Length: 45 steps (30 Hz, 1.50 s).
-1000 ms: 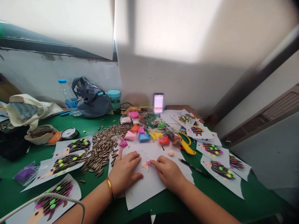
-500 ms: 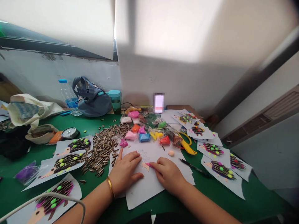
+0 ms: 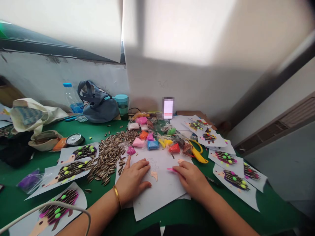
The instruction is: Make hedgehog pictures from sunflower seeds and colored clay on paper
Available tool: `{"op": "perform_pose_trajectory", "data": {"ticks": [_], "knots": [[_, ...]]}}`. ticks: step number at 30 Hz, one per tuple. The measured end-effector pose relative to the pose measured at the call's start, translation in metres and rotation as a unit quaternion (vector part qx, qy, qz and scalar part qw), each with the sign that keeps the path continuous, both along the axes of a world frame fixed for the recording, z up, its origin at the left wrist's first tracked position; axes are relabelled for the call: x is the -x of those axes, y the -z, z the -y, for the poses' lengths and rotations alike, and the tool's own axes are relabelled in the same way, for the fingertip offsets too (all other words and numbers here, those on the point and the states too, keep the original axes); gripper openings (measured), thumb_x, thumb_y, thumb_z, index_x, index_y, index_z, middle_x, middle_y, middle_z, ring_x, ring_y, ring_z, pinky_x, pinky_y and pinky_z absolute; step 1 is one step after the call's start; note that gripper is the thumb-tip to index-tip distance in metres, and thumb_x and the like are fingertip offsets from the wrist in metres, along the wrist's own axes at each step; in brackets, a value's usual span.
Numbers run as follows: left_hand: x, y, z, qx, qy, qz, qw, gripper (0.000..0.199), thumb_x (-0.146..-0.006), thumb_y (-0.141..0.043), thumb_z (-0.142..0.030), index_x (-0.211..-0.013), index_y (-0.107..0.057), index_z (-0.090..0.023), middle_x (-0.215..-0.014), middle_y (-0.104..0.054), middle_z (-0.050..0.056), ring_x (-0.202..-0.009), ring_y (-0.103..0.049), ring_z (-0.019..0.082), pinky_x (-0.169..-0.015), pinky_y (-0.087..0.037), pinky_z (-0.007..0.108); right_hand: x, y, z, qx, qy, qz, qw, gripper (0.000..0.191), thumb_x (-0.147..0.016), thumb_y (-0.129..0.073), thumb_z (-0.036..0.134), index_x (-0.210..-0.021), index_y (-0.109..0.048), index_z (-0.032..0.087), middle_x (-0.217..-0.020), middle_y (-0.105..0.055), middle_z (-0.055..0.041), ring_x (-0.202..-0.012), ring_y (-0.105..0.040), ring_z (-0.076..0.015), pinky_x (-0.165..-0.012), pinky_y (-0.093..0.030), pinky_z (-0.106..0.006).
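Note:
My left hand (image 3: 134, 177) lies flat with spread fingers on a white sheet of paper (image 3: 157, 200), holding it against the table. By its fingertips is a pencil outline (image 3: 153, 164) of a round, scaly-looking shape. A flat, pointed piece of peach clay (image 3: 154, 176) sticks to the drawing's lower end. To the right, my right hand (image 3: 192, 178) is closed on a small pink stick-like tool (image 3: 170, 169), whose tip points left, apart from the clay. A lump of peach clay (image 3: 180, 161) shows just beyond the right fingers, partly hidden.
Sunflower seeds (image 3: 108, 160) are heaped on the left. Bagged coloured clay (image 3: 153, 145) and yellow scissors (image 3: 199, 155) lie behind the paper. Finished hedgehog pictures (image 3: 232, 182) flank both sides. A phone (image 3: 168, 108) stands against the wall. A pale cable (image 3: 61, 204) crosses the lower left.
My right hand has moved right with the pink tool, off the peach clay, and now partly covers the peach lump and the black pen. My left hand stays in place.

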<state>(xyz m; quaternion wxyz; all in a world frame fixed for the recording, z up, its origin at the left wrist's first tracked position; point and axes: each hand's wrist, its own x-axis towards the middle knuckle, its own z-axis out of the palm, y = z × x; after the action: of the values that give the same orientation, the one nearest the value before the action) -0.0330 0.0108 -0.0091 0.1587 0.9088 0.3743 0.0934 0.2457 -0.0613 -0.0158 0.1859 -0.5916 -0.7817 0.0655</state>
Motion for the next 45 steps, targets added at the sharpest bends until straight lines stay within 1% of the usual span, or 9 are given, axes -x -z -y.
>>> {"op": "perform_pose_trajectory", "data": {"ticks": [3,8,10,13,19,33,40,43,45], "knots": [[-0.001,-0.001,-0.001,0.017,0.018,0.000,1.000,0.051,-0.085,-0.066,-0.032,-0.134,-0.055,-0.026,-0.145,-0.053,0.010,-0.139,-0.042,0.031,-0.117,0.002,0.066,-0.011,-0.003,0.004,-0.019,0.018,0.030,0.999,0.031,-0.089,-0.053,0.016,-0.114,-0.069,0.025,-0.111,-0.061,-0.0105,-0.107,-0.056,-0.0272,-0.090,-0.042,-0.043],[-0.002,-0.003,-0.001,0.031,0.026,-0.006,0.999,0.052,-0.085,-0.064,-0.028,-0.135,-0.054,-0.027,-0.147,-0.051,0.010,-0.142,-0.037,0.031,-0.116,-0.002,0.068,0.021,-0.008,0.007,-0.019,-0.120,0.020,0.992,0.041,-0.083,-0.056,0.015,-0.120,-0.066,0.029,-0.098,-0.061,-0.0070,-0.092,-0.053,-0.0234,-0.086,-0.038,-0.041],[-0.002,-0.003,-0.001,0.030,0.027,-0.006,0.999,0.052,-0.084,-0.065,-0.028,-0.135,-0.054,-0.027,-0.147,-0.051,0.010,-0.142,-0.038,0.032,-0.116,-0.003,0.068,0.035,-0.009,0.006,-0.015,-0.137,0.028,0.990,0.046,-0.082,-0.056,0.013,-0.124,-0.064,0.030,-0.096,-0.060,-0.0063,-0.088,-0.051,-0.0225,-0.083,-0.036,-0.040],[-0.001,-0.002,-0.001,0.021,0.029,0.000,0.999,0.052,-0.084,-0.066,-0.029,-0.135,-0.054,-0.027,-0.146,-0.052,0.010,-0.141,-0.039,0.032,-0.116,-0.003,0.068,0.044,-0.008,0.002,-0.005,-0.148,0.031,0.988,0.044,-0.082,-0.056,0.013,-0.122,-0.065,0.029,-0.094,-0.060,-0.0062,-0.087,-0.049,-0.0220,-0.080,-0.034,-0.038],[-0.001,-0.002,-0.002,0.034,0.029,-0.003,0.999,0.052,-0.084,-0.065,-0.030,-0.135,-0.054,-0.027,-0.147,-0.051,0.010,-0.141,-0.038,0.032,-0.116,-0.003,0.069,0.042,-0.003,-0.002,0.006,-0.137,0.007,0.990,0.048,-0.084,-0.054,0.012,-0.129,-0.061,0.029,-0.096,-0.058,-0.0060,-0.089,-0.049,-0.0218,-0.080,-0.035,-0.037],[-0.001,-0.002,-0.002,0.029,0.038,-0.011,0.999,0.052,-0.086,-0.062,-0.025,-0.137,-0.052,-0.029,-0.148,-0.050,0.009,-0.143,-0.035,0.032,-0.114,-0.006,0.072,0.056,-0.003,-0.017,-0.018,-0.146,0.021,0.989,0.036,-0.086,-0.056,0.017,-0.119,-0.066,0.027,-0.093,-0.059,-0.0056,-0.089,-0.049,-0.0218,-0.076,-0.033,-0.036],[0.000,0.001,-0.002,0.019,0.043,-0.011,0.999,0.053,-0.086,-0.062,-0.025,-0.137,-0.051,-0.029,-0.148,-0.050,0.009,-0.143,-0.034,0.032,-0.114,-0.006,0.071,0.055,0.001,-0.017,-0.028,-0.141,-0.002,0.990,0.039,-0.084,-0.055,0.015,-0.119,-0.066,0.026,-0.094,-0.060,-0.0060,-0.088,-0.051,-0.0224,-0.076,-0.036,-0.036],[0.000,-0.002,0.000,-0.001,0.037,0.000,0.999,0.050,-0.084,-0.065,-0.026,-0.133,-0.055,-0.028,-0.143,-0.055,0.009,-0.141,-0.038,0.033,-0.115,-0.004,0.071,0.050,0.006,-0.017,-0.034,-0.107,-0.055,0.992,0.039,-0.085,-0.051,0.013,-0.121,-0.065,0.021,-0.095,-0.062,-0.0080,-0.089,-0.054,-0.0225,-0.078,-0.041,-0.036],[0.000,-0.005,0.003,-0.018,0.030,0.015,0.999,0.044,-0.083,-0.067,-0.027,-0.127,-0.059,-0.027,-0.134,-0.061,0.008,-0.134,-0.046,0.031,-0.117,0.001,0.068,0.047,0.009,-0.017,-0.024,-0.090,-0.084,0.992,0.039,-0.087,-0.048,0.011,-0.122,-0.064,0.018,-0.095,-0.064,-0.0089,-0.089,-0.057,-0.0223,-0.078,-0.045,-0.036]]}}
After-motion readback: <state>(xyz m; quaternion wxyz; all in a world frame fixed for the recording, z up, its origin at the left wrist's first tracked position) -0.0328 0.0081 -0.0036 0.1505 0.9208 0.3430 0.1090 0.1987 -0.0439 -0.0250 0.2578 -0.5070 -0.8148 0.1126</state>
